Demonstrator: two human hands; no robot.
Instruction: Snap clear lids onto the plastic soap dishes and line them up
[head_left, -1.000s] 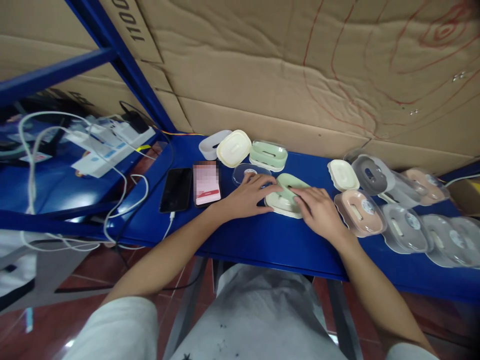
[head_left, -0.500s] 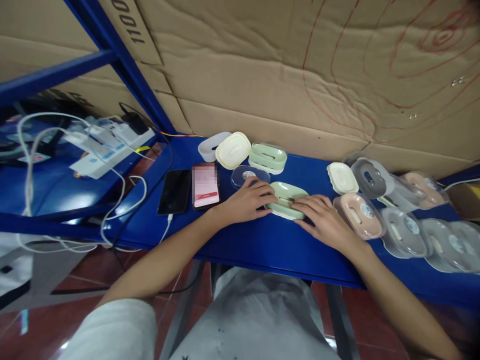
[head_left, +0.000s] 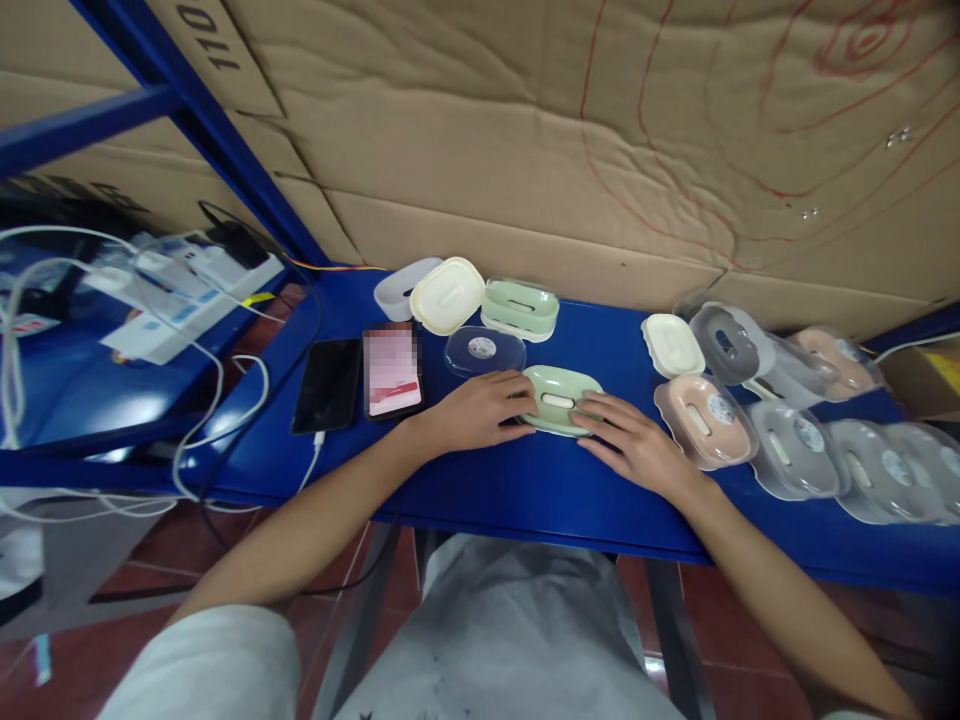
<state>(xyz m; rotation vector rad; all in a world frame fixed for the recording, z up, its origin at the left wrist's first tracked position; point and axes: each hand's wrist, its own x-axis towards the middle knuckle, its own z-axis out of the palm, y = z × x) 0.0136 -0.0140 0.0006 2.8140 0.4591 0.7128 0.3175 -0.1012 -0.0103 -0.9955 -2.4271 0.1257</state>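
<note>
A light green soap dish (head_left: pixel 559 384) with a pale oblong slot in its middle lies on the blue table. My left hand (head_left: pixel 491 408) holds its left end, with fingers curled at the rim. At the right end, my right hand (head_left: pixel 619 438) rests its fingers over the rim and partly inside; its thumb is near the front edge. A clear lid (head_left: pixel 486 352) with a round sticker lies just behind my left hand. The undersides of some fingers are hidden.
Behind are another green soap dish (head_left: pixel 519 308), a cream tray (head_left: pixel 448 295) and a grey-white dish (head_left: pixel 405 288). Two phones (head_left: pixel 327 385) lie left, one with a cable. Lidded peach (head_left: pixel 709 420) and grey soap dishes (head_left: pixel 796 450) stand right, beside a cream piece (head_left: pixel 673 345). Cardboard (head_left: pixel 480 150) rises behind.
My fingers have drawn outward from the middle of the green dish to its ends, so its pale slot shows more clearly. The left hand no longer overlaps the clear lid as much.
</note>
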